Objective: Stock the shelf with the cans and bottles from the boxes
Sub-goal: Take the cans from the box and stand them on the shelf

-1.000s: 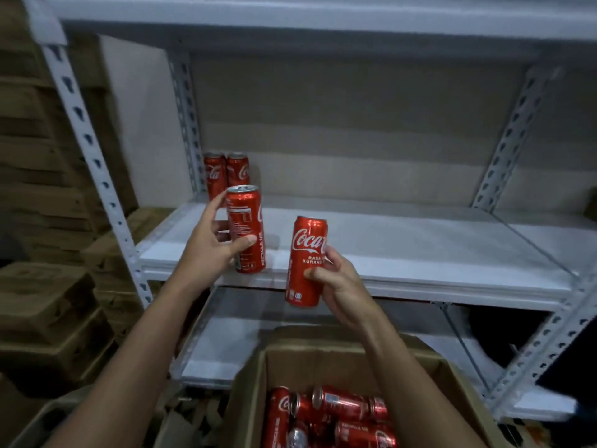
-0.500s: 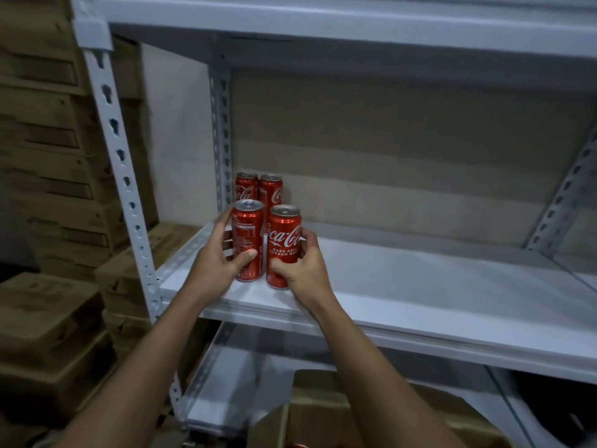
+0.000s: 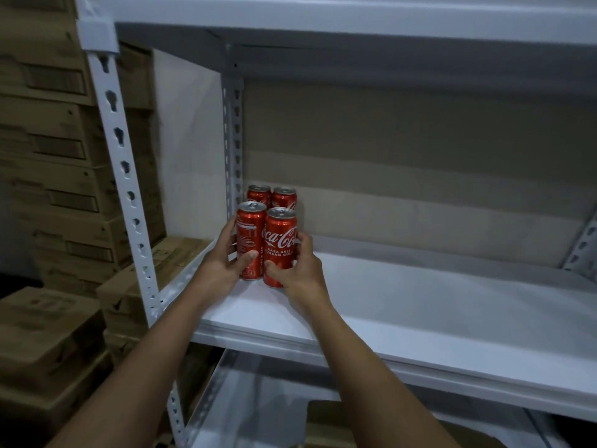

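Note:
Two red cola cans stand upright side by side at the left end of the white shelf board (image 3: 420, 305). My left hand (image 3: 223, 263) grips the left can (image 3: 250, 234), thumb across its front. The right can (image 3: 280, 240) is held by my right hand (image 3: 300, 270), with the thumb low on its front. Directly behind them two more red cans (image 3: 271, 197) stand against the back left corner. The box of cans is almost out of view below the shelf.
The white metal rack has a slotted front-left upright (image 3: 126, 189) and a shelf above (image 3: 323, 14). Stacked brown cardboard cartons (image 3: 48, 189) fill the left side. A lower shelf (image 3: 258, 399) shows beneath, with a strip of cardboard box (image 3: 329, 425) below it.
Both hands carried the two cans from above the box up onto the shelf and set them in front of the back pair. The view has moved closer to the shelf.

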